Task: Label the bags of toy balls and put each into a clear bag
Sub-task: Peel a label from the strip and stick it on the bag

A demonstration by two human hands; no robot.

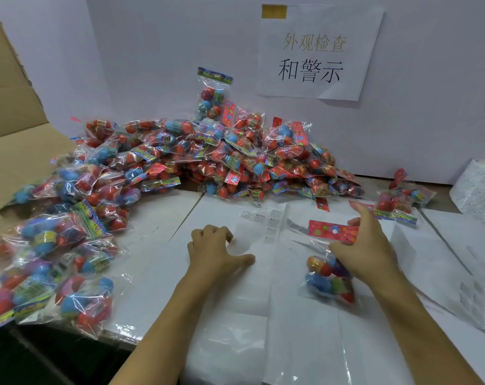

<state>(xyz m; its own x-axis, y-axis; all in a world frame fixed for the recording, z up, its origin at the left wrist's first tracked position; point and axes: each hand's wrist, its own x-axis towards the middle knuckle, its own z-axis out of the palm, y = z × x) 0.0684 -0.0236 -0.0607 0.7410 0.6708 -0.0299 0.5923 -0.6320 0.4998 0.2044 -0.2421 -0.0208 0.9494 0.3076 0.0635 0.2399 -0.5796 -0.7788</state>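
Bagging looks to be the step in hand: the right hand (366,251) grips a ball bag (330,262) near the table's (158,273) front edge, the left hand (215,252), fingers curled, presses the clear bags (235,287), one needing opening next.

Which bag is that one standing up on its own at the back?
Find the paper sign on the wall; the big pile lies below it. At the pile's top, left of the sign, one bag leans upright against the wall, while the others lie flat.
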